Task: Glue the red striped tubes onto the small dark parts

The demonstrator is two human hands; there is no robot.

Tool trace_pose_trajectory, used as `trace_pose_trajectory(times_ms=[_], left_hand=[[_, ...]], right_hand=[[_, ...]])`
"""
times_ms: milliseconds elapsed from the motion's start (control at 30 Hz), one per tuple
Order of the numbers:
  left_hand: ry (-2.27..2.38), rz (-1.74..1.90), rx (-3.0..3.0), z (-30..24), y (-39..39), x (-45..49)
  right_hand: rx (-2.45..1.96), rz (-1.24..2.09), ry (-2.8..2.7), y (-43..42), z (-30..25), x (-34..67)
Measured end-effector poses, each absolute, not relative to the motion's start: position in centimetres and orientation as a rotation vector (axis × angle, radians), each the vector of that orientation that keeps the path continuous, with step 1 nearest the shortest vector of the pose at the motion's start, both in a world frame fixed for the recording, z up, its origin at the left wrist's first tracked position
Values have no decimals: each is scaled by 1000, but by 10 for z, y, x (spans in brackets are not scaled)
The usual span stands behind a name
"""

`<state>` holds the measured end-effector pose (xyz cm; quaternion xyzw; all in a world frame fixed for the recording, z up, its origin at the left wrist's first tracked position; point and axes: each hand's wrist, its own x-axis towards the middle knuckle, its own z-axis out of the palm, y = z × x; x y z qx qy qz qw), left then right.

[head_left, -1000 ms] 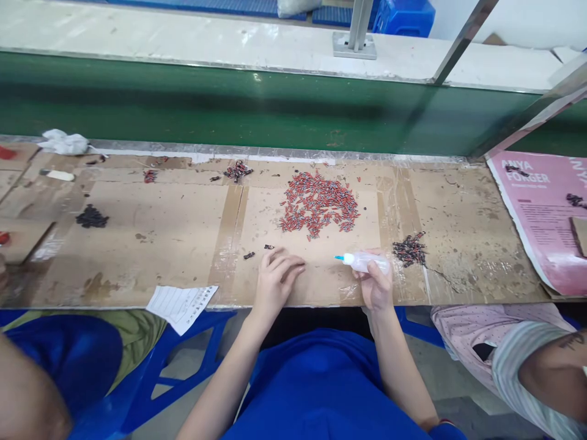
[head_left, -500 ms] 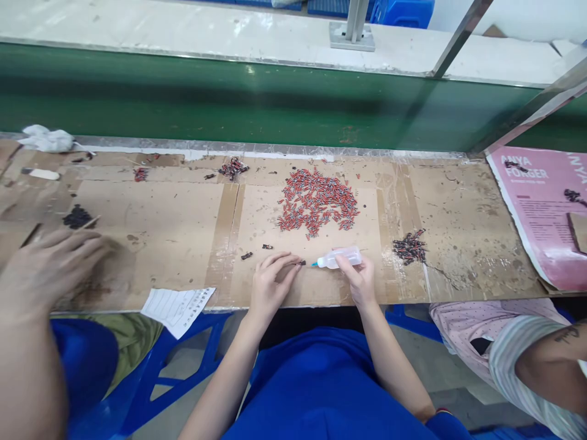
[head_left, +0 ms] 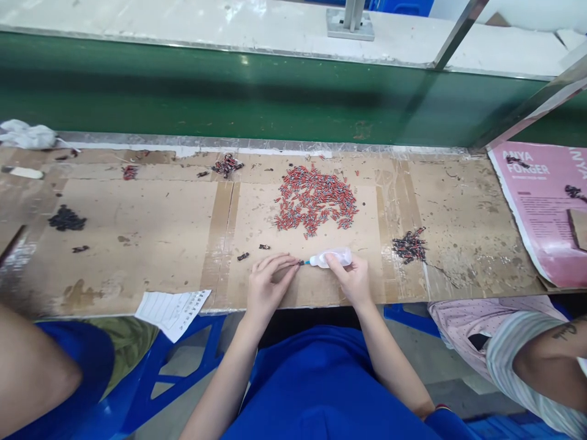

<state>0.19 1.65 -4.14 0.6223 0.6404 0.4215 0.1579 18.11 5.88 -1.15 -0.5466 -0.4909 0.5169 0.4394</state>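
Observation:
My right hand (head_left: pixel 352 281) grips a small clear squeeze bottle (head_left: pixel 331 257) with a blue nozzle, held sideways and pointing left. The nozzle tip meets a tiny dark part (head_left: pixel 300 263) pinched in the fingertips of my left hand (head_left: pixel 266 281), low over the cardboard-covered bench (head_left: pixel 151 214). Just beyond my hands lies a large pile of small red parts (head_left: pixel 315 200). A smaller dark heap of parts (head_left: pixel 409 245) sits to the right of the bottle. Two loose dark parts (head_left: pixel 251 252) lie left of my left hand.
A green conveyor belt (head_left: pixel 229 98) runs along the far side. A pink printed sheet (head_left: pixel 541 208) lies at the right. A white paper slip (head_left: pixel 172 310) hangs over the near edge. Other people's arms show at bottom left (head_left: pixel 32 373) and bottom right (head_left: pixel 541 366). Small dark piles (head_left: pixel 66 219) dot the left.
My right hand brought the bottle left until its nozzle reached the part in my left fingertips. The other person's hand at the left came over the bench, then drew back.

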Motion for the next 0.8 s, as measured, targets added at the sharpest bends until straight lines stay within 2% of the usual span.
trace_pose_trajectory(times_ms=[800], left_hand=[[1826, 1226, 1767, -45, 16, 1]], right_hand=[[-1358, 1249, -1162, 57, -10, 180]])
